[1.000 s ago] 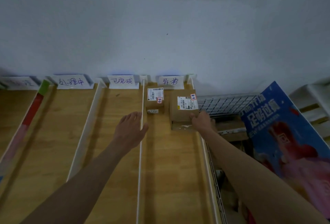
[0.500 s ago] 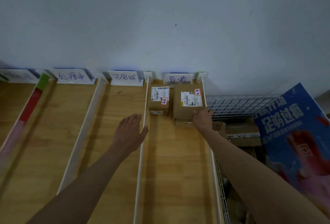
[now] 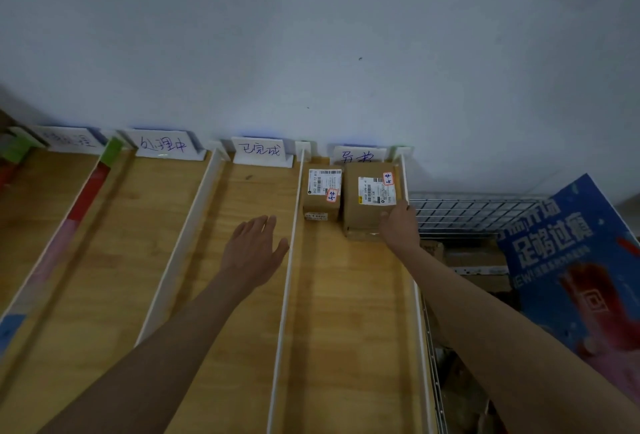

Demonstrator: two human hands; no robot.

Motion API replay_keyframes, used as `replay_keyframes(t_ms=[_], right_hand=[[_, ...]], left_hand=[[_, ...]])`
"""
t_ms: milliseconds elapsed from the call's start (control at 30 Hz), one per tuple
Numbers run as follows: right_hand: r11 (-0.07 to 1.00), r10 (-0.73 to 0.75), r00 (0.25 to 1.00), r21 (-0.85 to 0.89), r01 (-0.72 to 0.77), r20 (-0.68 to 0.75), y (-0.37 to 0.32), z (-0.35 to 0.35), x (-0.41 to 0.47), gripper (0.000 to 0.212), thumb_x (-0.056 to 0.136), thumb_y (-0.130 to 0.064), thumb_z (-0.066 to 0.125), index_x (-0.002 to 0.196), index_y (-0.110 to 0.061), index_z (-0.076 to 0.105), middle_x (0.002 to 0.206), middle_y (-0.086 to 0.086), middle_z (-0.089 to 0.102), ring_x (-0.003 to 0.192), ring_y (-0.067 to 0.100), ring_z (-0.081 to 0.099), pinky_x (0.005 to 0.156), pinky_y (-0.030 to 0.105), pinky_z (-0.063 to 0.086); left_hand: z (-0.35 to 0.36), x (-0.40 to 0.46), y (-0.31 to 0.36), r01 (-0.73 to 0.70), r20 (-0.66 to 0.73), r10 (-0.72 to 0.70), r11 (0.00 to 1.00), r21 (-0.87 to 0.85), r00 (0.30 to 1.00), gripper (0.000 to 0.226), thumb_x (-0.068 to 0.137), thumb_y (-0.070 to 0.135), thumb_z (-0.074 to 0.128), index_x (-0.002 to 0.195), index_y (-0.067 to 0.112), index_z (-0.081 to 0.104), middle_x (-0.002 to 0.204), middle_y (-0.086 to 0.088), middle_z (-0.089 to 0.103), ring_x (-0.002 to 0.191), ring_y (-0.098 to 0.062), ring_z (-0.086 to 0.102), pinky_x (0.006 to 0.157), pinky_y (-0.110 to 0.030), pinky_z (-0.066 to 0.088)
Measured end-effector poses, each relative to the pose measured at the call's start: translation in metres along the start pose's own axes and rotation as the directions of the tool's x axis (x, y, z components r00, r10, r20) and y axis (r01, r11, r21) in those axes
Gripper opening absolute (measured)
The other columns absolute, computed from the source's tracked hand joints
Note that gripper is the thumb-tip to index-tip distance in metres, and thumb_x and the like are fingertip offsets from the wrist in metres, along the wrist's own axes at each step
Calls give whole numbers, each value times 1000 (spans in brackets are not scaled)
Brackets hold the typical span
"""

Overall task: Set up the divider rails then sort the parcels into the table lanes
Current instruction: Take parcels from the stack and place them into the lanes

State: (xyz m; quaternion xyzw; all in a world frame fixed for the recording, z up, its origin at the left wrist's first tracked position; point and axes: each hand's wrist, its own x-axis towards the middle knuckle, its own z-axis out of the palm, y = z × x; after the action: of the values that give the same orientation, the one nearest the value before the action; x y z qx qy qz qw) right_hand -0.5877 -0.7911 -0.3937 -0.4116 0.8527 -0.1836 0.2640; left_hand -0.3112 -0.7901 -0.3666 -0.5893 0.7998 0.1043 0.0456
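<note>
Two brown cardboard parcels with white shipping labels sit side by side at the far end of the rightmost lane: a smaller parcel (image 3: 322,194) on the left and a larger parcel (image 3: 370,199) on the right. My right hand (image 3: 398,225) rests against the near right corner of the larger parcel; its fingers are partly hidden. My left hand (image 3: 254,248) hovers flat, fingers spread, over the neighbouring lane, beside a thin white divider rail (image 3: 285,281). More white rails (image 3: 180,250) split the wooden table (image 3: 346,329) into lanes, each with a handwritten label card (image 3: 259,151) at the wall.
A wire basket (image 3: 467,208) stands right of the table, with cardboard boxes below it and a blue printed carton (image 3: 571,260) leaning beside it. A rail with red, green and blue tape (image 3: 69,225) runs at the left. A pale wall closes off the far end.
The larger parcel has slid away from me to the lane's far end, level with the smaller one, with my right hand following it. My left hand has hardly moved.
</note>
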Motion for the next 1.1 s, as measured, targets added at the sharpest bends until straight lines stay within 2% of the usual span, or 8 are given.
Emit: replay_keyframes(t_ms=[133, 233, 333, 500, 667, 833, 933, 1100], right_hand=[[964, -213, 976, -172, 201, -53, -19, -20, -36, 45, 98, -11, 48, 142, -6, 38, 140, 15, 44, 126, 31, 45, 100, 45, 45], [888, -389, 921, -284, 362, -42, -42, -25, -72, 47, 100, -24, 40, 145, -8, 37, 147, 12, 42, 135, 30, 40, 110, 44, 37], [833, -488, 872, -308, 459, -21, -65, -22, -109, 48, 103, -34, 35, 147, -13, 36, 152, 10, 38, 143, 30, 31, 118, 45, 27], [750, -576, 816, -364, 553, 53, -109, -14, -163, 55, 104, -39, 27, 153, -15, 28, 162, 8, 23, 151, 28, 16, 123, 47, 13], [688, -631, 766, -368, 625, 122, -158, 4, -228, 57, 105, -43, 23, 155, -16, 22, 163, 9, 17, 151, 30, 13, 123, 50, 11], [630, -690, 716, -399, 666, 106, -209, 32, -311, 55, 104, -43, 26, 151, -15, 31, 158, 9, 31, 145, 29, 29, 118, 46, 21], [643, -690, 713, -349, 681, 120, -240, 52, -361, 53, 104, -42, 29, 149, -14, 35, 154, 8, 37, 143, 28, 32, 118, 46, 22], [609, -736, 670, -335, 719, 102, -283, 83, -434, 52, 104, -42, 30, 146, -13, 39, 148, 8, 44, 138, 29, 37, 115, 45, 26]], left_hand=[[-26, -12, -8, 30, -31, -30, 1000, 1, 999, 60, 102, 45, 35, 151, 10, 32, 153, -5, 39, 141, -21, 33, 117, -37, 23], [-45, -29, -18, 55, -56, -55, 998, -1, 997, 59, 102, 45, 34, 150, 10, 33, 152, -5, 39, 141, -22, 34, 116, -38, 25], [-62, -52, -34, 76, -94, -73, 997, 21, 993, 58, 102, 45, 32, 150, 12, 34, 153, -4, 37, 142, -22, 32, 118, -39, 23], [-93, -101, -73, 128, -183, -121, 992, 24, 976, 57, 102, 46, 32, 149, 13, 35, 154, -5, 38, 144, -24, 30, 118, -42, 22], [-121, -164, -137, 196, -250, -190, 981, 1, 949, 60, 102, 48, 30, 152, 16, 31, 157, -5, 34, 146, -23, 27, 120, -42, 20], [-143, -243, -212, 247, -322, -232, 969, 5, 918, 52, 100, 46, 37, 142, 17, 45, 145, -3, 49, 136, -23, 41, 113, -41, 29], [-151, -289, -256, 272, -339, -253, 962, 6, 906, 47, 99, 45, 37, 135, 17, 51, 136, -3, 55, 130, -24, 46, 110, -41, 32], [-167, -354, -320, 337, -366, -307, 941, 20, 878, 53, 100, 47, 34, 143, 19, 43, 146, -2, 48, 138, -22, 39, 115, -43, 27]])
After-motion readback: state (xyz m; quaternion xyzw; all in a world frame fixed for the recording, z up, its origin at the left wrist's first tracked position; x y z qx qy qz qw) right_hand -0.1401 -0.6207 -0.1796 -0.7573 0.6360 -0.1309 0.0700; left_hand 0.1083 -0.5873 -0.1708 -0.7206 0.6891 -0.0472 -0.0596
